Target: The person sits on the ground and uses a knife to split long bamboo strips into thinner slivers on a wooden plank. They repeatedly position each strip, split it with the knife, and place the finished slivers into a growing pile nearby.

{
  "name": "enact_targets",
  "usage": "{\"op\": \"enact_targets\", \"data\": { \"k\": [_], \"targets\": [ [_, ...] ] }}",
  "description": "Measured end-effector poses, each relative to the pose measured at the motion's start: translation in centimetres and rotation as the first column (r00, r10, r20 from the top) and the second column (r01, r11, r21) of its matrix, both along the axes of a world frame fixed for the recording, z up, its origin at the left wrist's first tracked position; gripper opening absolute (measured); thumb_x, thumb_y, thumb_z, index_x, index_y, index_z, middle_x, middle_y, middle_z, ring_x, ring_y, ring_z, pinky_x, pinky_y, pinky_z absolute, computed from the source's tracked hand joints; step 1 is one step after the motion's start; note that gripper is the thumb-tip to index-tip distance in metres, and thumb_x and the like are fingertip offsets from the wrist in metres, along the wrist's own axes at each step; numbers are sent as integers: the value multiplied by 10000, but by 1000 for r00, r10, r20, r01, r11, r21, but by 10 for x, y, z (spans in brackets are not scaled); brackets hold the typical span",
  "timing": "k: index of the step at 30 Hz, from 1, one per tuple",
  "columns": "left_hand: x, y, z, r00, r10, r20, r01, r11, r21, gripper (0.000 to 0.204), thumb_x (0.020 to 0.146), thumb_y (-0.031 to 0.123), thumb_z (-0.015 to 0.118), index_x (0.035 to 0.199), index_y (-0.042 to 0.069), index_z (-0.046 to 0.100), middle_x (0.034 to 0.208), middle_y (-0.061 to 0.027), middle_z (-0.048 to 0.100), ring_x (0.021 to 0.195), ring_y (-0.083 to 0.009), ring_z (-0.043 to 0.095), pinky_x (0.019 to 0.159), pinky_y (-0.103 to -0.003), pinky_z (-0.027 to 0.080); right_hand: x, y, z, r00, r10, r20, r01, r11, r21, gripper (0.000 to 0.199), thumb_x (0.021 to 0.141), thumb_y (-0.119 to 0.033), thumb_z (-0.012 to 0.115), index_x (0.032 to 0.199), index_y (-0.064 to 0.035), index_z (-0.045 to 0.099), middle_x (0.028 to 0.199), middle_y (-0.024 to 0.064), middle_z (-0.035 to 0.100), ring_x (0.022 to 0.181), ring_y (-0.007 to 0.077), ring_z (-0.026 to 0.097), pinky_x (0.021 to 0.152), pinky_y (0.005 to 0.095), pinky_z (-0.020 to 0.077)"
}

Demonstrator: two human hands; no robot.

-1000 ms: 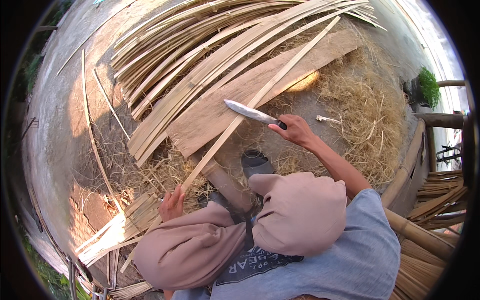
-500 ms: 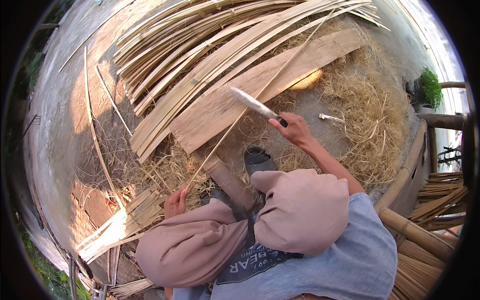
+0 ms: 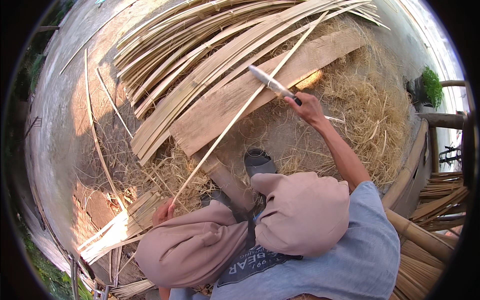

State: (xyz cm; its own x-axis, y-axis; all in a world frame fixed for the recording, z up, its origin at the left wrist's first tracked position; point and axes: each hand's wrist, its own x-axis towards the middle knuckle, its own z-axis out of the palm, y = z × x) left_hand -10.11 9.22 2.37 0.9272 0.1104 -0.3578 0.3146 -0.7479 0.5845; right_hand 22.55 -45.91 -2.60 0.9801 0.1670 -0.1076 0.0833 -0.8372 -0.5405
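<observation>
My right hand is closed round the dark handle of a knife. Its blade lies across a long, narrow bamboo strip, above the wooden plank. The strip runs slantwise from near my left knee over the plank to the far pile. Low on the left, my left hand grips its near end; the knee partly hides that hand.
Beyond the plank lies a large pile of split bamboo strips. Curly shavings heap up at the right. Another strip bundle sits left of my knee. Bamboo poles stand at the right, and a sandal shows between my knees.
My right hand and the knife have moved away from me and to the right. My left hand has drawn left and slightly nearer. The strip shows a broader face now.
</observation>
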Motion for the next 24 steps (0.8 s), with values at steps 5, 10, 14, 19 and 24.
{"op": "enact_targets", "data": {
  "k": [5, 10, 14, 19, 24],
  "targets": [
    [-35, 55, 7, 972, 7, -233, 4, 999, 48, 392, 963, 340, 716, 1292, 126, 717, 949, -129, 679, 793, -280, 658, 705, -408, 493, 67, -108, -15, 893, -426, 147, 443, 889, -113, 678, 968, -607, 596, 709, 20, 619, 629, 165, 622, 630, 311, 682, 594, 404, 519],
    [-17, 42, -20, 977, -161, 143, 110, 944, 310, 452, 933, 374, 751, 1305, 122, 709, 1047, -139, 683, 820, -290, 664, 721, -413, 492, 47, -72, -14, 889, -455, -47, 457, 879, 137, 708, 985, -625, 565, 676, 12, 583, 532, 105, 580, 489, 217, 655, 504, 376, 515],
    [66, -37, -38, 987, -38, 159, 21, 994, 103, 426, 970, 430, 706, 1185, 64, 736, 837, -107, 668, 703, -206, 622, 638, -362, 477, 39, -22, -10, 871, -471, -138, 490, 836, 247, 708, 986, -615, 560, 648, 8, 574, 529, 112, 590, 493, 223, 674, 500, 377, 512],
    [149, -99, -38, 968, 144, -203, -191, 953, -237, 487, 952, 500, 718, 825, 30, 728, 576, -26, 569, 546, -101, 508, 526, -299, 380, -56, 87, 14, 987, -63, -151, 87, 984, 158, 671, 975, -580, 622, 751, 51, 652, 652, 243, 648, 631, 392, 679, 613, 479, 521],
    [136, -113, -39, 983, 186, -8, -186, 982, -24, 604, 906, 559, 739, 680, 9, 632, 542, -123, 505, 513, -202, 471, 519, -391, 355, -120, 99, 2, 988, 144, 45, -147, 986, 73, 607, 941, -581, 674, 797, 8, 658, 692, 228, 639, 690, 420, 674, 642, 498, 527]
  ]
}}
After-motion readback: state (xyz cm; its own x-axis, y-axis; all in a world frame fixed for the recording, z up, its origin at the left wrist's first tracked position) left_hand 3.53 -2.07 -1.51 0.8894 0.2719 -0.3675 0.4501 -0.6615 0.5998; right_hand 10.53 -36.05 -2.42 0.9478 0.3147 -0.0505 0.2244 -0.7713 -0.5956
